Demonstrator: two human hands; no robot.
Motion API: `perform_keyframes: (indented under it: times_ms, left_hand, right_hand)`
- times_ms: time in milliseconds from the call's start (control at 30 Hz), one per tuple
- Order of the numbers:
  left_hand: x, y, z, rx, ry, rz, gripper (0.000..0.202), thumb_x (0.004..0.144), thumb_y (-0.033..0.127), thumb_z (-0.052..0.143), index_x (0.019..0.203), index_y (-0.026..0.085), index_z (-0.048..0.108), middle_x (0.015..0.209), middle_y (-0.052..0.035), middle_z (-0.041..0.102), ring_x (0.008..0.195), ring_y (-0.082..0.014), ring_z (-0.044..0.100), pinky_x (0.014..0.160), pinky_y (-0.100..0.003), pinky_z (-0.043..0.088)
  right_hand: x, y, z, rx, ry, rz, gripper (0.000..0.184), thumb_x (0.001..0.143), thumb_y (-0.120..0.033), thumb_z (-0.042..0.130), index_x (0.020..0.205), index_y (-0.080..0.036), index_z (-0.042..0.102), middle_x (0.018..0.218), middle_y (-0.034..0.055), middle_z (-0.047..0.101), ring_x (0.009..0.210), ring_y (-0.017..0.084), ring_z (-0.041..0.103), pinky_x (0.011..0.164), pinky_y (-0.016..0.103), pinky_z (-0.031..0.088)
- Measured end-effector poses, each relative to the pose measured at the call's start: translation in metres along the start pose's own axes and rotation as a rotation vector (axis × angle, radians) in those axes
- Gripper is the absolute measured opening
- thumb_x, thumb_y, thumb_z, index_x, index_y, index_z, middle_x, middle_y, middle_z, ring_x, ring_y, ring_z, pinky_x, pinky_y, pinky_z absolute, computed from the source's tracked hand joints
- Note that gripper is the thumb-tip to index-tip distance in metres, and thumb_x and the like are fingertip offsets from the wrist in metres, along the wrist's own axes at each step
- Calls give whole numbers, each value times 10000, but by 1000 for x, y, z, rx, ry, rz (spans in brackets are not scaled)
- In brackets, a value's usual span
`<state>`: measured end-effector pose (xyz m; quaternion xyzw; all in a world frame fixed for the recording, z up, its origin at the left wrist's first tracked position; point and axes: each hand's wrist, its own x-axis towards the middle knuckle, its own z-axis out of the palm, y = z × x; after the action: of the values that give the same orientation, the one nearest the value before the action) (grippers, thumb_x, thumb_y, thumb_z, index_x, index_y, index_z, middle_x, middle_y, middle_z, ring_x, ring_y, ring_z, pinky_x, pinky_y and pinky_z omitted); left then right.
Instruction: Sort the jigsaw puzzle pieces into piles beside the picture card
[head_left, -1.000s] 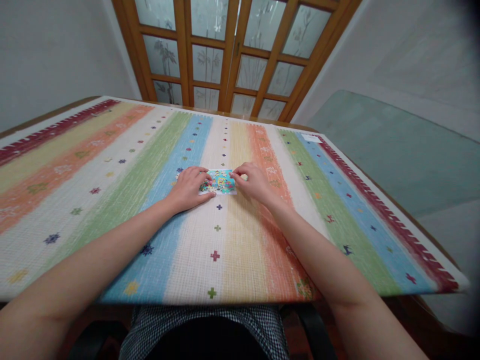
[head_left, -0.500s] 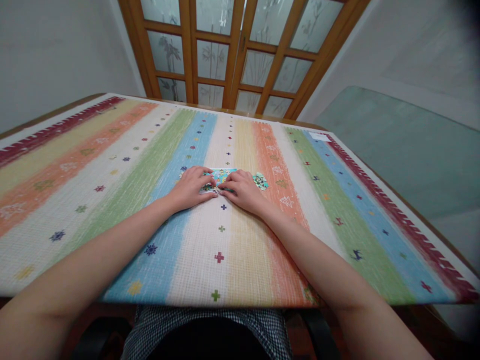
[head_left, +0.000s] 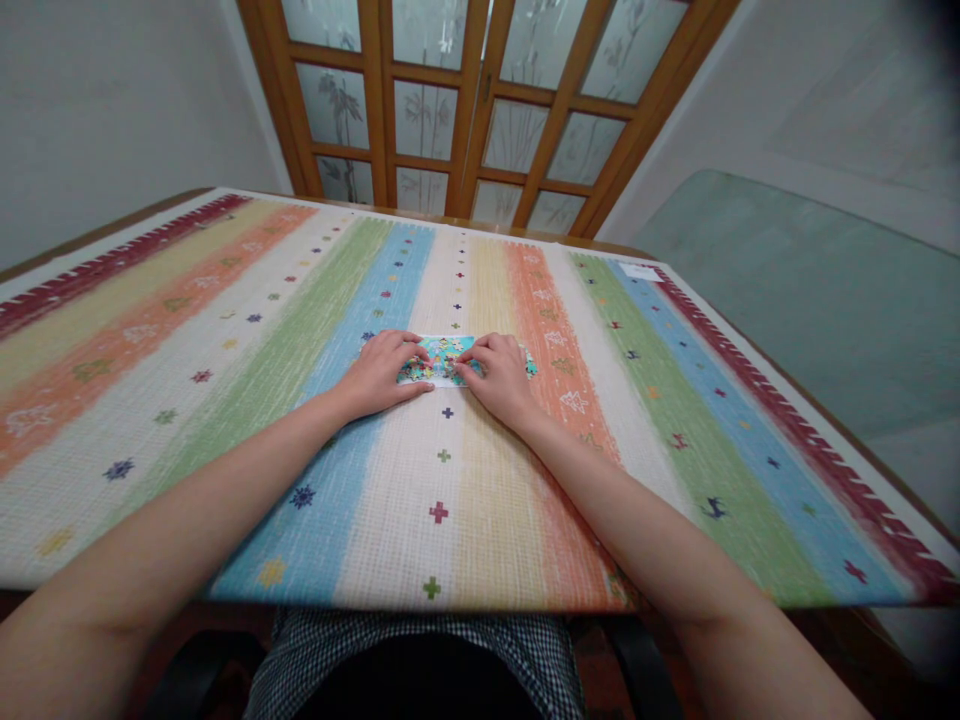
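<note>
A small, colourful jigsaw puzzle (head_left: 439,362) lies flat on the striped tablecloth (head_left: 300,330) in the middle of the table. My left hand (head_left: 381,372) rests on the puzzle's left end, its fingers stretched out and pressing down. My right hand (head_left: 499,378) is at the puzzle's right end, with bent fingers pinched together at its edge. A loose clump of teal puzzle pieces (head_left: 531,366) peeks out from behind my right hand's knuckles. Both hands hide the puzzle's ends.
The cloth covers a wooden table whose right edge (head_left: 825,450) runs diagonally. A small white label (head_left: 641,271) lies at the far right corner. A wooden glazed door (head_left: 465,110) stands behind the table. A glass sheet (head_left: 787,290) leans by the right wall.
My right hand slid left over the puzzle, uncovering a clump of pieces on its right, then moved back right so it half covers them. My left hand stayed in place.
</note>
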<state>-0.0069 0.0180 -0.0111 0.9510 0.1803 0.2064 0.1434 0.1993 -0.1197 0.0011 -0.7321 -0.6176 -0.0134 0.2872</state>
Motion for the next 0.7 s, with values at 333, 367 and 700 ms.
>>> perform_keyframes:
  times_ms: [333,367,700]
  left_hand:
    - [0,1,-2,-3,-13,40,289,928,454,725,1130,247,724,1378,-117,607,1309,-321,540,1132,-525,410]
    - [0,0,-1,-6,-13,48,283,931,447,720,1135,251,727,1372,-113,611,1306,-319,544,1131,-524,410]
    - [2,0,-2,-48,61,-3,375,839,490,787,1017,222,596,1236,-112,665,1174,-316,595,1048,-499,457]
  right_hand:
    - [-8,-3,4,-94,25,23,254,1006,-370,569,1063,-212,760,1139,120,685,1156,302,522,994,439,349]
    - [-9,-3,5,-95,44,13,262,1008,-363,562,1108,-203,743,1141,125,685,1149,303,523,994,438,353]
    - [-15,-6,5,-151,-103,-406,352,1018,-310,552,1323,-292,727,1395,81,642,1361,295,439,1143,489,300]
